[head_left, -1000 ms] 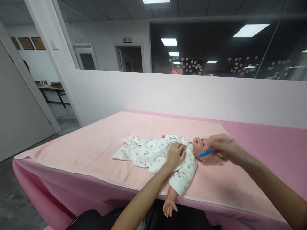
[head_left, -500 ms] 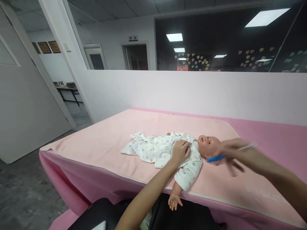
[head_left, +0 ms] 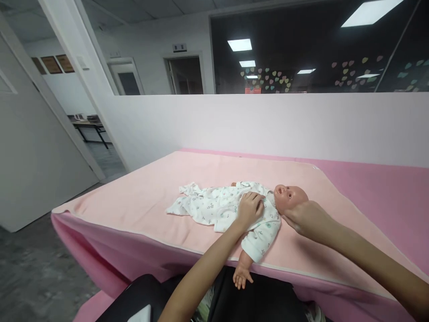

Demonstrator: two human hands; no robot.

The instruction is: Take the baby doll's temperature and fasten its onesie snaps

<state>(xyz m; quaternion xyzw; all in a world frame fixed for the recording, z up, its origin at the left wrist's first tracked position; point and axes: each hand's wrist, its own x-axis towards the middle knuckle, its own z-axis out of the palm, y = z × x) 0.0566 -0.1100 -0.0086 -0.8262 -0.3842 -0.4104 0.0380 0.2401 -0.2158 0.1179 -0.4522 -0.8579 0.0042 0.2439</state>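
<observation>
A baby doll (head_left: pixel 231 201) in a white printed outfit lies on its back, its head (head_left: pixel 288 197) to the right and one bare arm hanging over the near edge. Flat on the doll's chest rests my left hand (head_left: pixel 250 208), its fingers stretched out and holding nothing visible. My right hand (head_left: pixel 306 219) is closed beside the doll's head, its fingertips at the near side of the face, by the ear and cheek. Whatever those fingers hold is hidden behind the hand.
A peach mat (head_left: pixel 147 188) covers the pink-draped table (head_left: pixel 378 192). Behind it stands a low white wall (head_left: pixel 234 125) with glass above. To the left is a grey door (head_left: pixel 40 147). A white flat object (head_left: pixel 140 314) lies at the bottom edge.
My right hand, blurred before with a slim blue-and-white object in its fingers, has come left against the doll's head, and the object no longer shows. My left hand stays on the chest.
</observation>
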